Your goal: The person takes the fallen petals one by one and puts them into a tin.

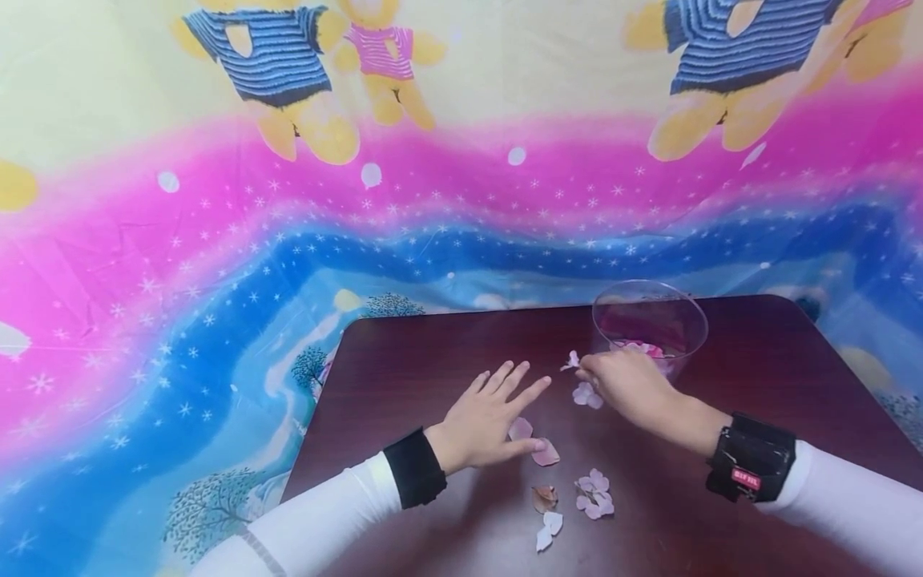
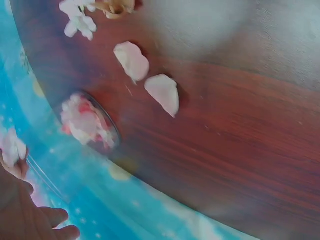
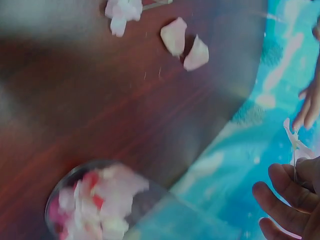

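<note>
My right hand pinches a small pale pink flower by its thin stem, beside the clear plastic tub. Another pale flower shows just below those fingers; whether they hold it I cannot tell. Pink and white petals lie inside the tub. My left hand is held over the table with fingers spread and nothing in them. In the head view its thumb overlaps one of two loose pink petals. In the left wrist view both petals lie apart on the wood.
Nearer on the dark reddish table lie a pink flower sprig, a curled brown petal and a white piece. The tub stands near the far edge. A printed cloth hangs behind the table.
</note>
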`<state>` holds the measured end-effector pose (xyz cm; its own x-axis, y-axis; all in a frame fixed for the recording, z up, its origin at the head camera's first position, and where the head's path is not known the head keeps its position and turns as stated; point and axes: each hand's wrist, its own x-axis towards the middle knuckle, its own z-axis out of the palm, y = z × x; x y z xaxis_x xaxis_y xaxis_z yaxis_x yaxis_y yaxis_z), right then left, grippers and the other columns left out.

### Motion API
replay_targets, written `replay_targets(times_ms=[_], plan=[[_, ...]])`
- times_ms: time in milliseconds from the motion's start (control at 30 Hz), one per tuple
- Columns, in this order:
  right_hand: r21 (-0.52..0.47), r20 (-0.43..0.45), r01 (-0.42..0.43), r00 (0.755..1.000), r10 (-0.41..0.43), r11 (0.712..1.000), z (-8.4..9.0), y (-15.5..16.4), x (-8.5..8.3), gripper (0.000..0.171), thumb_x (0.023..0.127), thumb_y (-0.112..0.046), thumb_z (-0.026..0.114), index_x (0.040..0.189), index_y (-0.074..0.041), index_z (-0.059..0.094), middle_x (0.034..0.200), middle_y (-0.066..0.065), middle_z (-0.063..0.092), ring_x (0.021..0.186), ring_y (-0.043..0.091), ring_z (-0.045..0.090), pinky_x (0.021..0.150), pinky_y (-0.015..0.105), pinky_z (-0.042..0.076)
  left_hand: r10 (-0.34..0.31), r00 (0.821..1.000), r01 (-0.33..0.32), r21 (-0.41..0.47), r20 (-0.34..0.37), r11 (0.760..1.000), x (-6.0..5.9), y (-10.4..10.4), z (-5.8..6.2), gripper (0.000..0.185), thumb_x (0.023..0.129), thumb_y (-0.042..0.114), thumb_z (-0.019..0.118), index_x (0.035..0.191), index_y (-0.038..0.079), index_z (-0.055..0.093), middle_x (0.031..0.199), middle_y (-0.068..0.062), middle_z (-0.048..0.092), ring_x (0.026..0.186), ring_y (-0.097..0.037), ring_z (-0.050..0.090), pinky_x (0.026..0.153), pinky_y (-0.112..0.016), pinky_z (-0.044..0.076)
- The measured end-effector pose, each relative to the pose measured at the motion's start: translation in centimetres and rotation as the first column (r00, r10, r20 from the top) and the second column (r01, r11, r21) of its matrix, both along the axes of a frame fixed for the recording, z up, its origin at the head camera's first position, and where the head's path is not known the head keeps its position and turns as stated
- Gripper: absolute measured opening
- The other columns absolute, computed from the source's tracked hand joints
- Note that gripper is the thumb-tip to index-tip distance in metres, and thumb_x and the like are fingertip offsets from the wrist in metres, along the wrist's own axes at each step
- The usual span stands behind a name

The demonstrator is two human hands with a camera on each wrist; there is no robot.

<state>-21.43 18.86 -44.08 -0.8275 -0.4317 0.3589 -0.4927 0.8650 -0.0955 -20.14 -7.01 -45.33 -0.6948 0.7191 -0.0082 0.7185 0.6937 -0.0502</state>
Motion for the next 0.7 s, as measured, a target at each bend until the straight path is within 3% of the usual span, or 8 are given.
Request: replay_targets(times_ms=[167,333,467,700], plan=[[-0.005,-0.034,0.027,0.999,-0.027,1.0,1.6,1.7,-0.2,0.019,0.092,-0.017,0.072,0.074,-0.016,0.066,0.054,-0.01,0.054,0.054,0.013,0.057,0.058,0.04,0.048,-0.06,0.998,0.06,-0.036,0.002,0.998,1.0,1.5,0.1,0.087,0.094,0.077,0.039,0.163,0.038,0.003,0.172,-0.004,0.017,0.159,-0.026,0.019,0.125,-0.05,0.026],[-0.021,-0.069,0.042,0.997,-0.043,0.999,2.7,2.9,-0.2,0.021,0.092,-0.018,0.073,0.073,-0.015,0.064,0.053,-0.009,0.05,0.052,0.015,0.056,0.053,0.039,0.045,-0.101,0.995,0.1,-0.051,-0.022,0.994,1.6,2.6,0.6,0.086,0.094,0.078,0.037,0.163,0.04,0.002,0.171,-0.003,0.018,0.159,-0.024,0.018,0.125,-0.048,0.027],[-0.025,-0.082,0.047,0.995,-0.049,0.999,3.1,3.6,-0.2,0.025,0.092,-0.018,0.072,0.07,-0.017,0.061,0.051,-0.011,0.042,0.05,0.011,0.047,0.052,0.034,0.04,-0.112,0.993,0.11,-0.063,-0.03,0.992,1.7,3.0,0.6,0.086,0.094,0.078,0.037,0.163,0.04,0.002,0.172,-0.002,0.017,0.159,-0.023,0.018,0.125,-0.048,0.027],[-0.062,-0.125,0.092,0.987,-0.099,0.994,4.5,5.5,-1.0,0.02,0.092,-0.018,0.073,0.074,-0.012,0.066,0.053,-0.007,0.048,0.049,0.012,0.048,0.049,0.04,0.044,-0.111,0.994,0.109,-0.066,-0.025,0.992,1.8,3.2,0.7,0.084,0.095,0.077,0.037,0.163,0.04,0.003,0.171,-0.002,0.018,0.159,-0.023,0.018,0.125,-0.047,0.028]])
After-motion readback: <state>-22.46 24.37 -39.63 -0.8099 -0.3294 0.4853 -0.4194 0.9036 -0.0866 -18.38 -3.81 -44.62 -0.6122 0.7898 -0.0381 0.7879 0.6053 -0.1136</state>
